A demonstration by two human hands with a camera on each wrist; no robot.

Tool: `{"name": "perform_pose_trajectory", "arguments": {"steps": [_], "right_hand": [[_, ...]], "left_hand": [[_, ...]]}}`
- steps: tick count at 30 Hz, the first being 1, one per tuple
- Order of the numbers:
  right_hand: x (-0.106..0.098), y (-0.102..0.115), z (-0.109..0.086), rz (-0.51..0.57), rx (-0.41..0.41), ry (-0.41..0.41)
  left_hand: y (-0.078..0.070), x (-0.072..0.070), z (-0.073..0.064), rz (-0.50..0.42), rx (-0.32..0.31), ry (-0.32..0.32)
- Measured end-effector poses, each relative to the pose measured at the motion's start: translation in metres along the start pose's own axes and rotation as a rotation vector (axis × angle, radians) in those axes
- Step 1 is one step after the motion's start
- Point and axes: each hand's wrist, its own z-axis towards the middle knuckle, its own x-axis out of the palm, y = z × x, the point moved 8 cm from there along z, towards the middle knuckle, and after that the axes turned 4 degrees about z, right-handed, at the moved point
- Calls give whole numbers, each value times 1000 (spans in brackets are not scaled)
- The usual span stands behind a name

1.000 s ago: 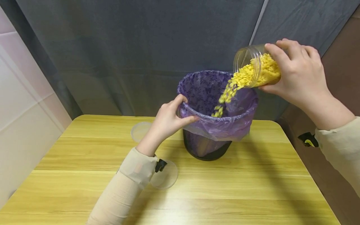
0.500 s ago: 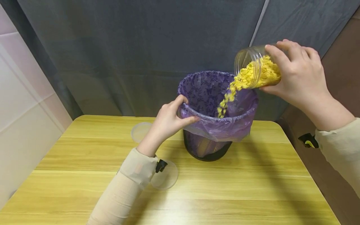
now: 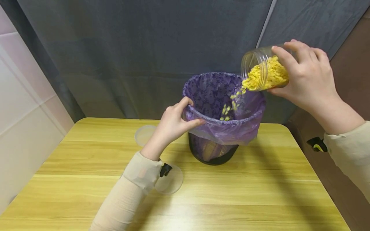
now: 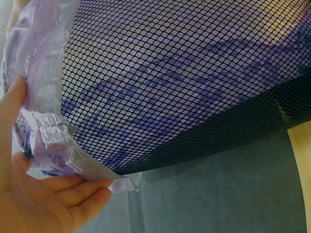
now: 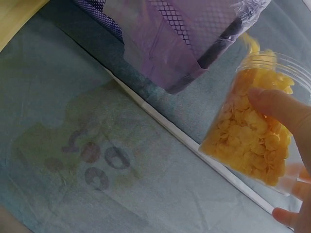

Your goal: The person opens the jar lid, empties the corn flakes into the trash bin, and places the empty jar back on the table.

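My right hand [image 3: 307, 72] grips a clear plastic jar [image 3: 254, 61] tilted on its side, its mouth over the bin. Yellow flakes [image 3: 271, 75] fill the jar's lower side, and a thin stream of them drops into the bin. In the right wrist view the thumb lies across the jar [image 5: 252, 131]. The mesh trash bin [image 3: 214, 157] is lined with a purple plastic bag [image 3: 225, 131] folded over its rim. My left hand [image 3: 173, 122] pinches the bag and rim at the near left side, thumb outside. In the left wrist view its fingers [image 4: 82, 199] curl at the bag's edge.
The bin stands near the far edge of the wooden table [image 3: 245, 199]. One clear round lid [image 3: 144, 134] lies left of the bin, and another [image 3: 170, 181] lies by the left wrist. A grey curtain [image 3: 130, 57] hangs behind the table.
The stream of flakes has thinned, and slightly fewer flakes lie at the jar's mouth. Both hands, the jar and the bin stay nearly where they were.
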Motion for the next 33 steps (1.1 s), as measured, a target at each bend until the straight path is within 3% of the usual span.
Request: {"name": "perform_pose_trajectory", "arguments": {"steps": [33], "right_hand": [[0, 6, 2, -24, -62, -27]], "left_hand": [[2, 1, 2, -10, 2, 3]]}}
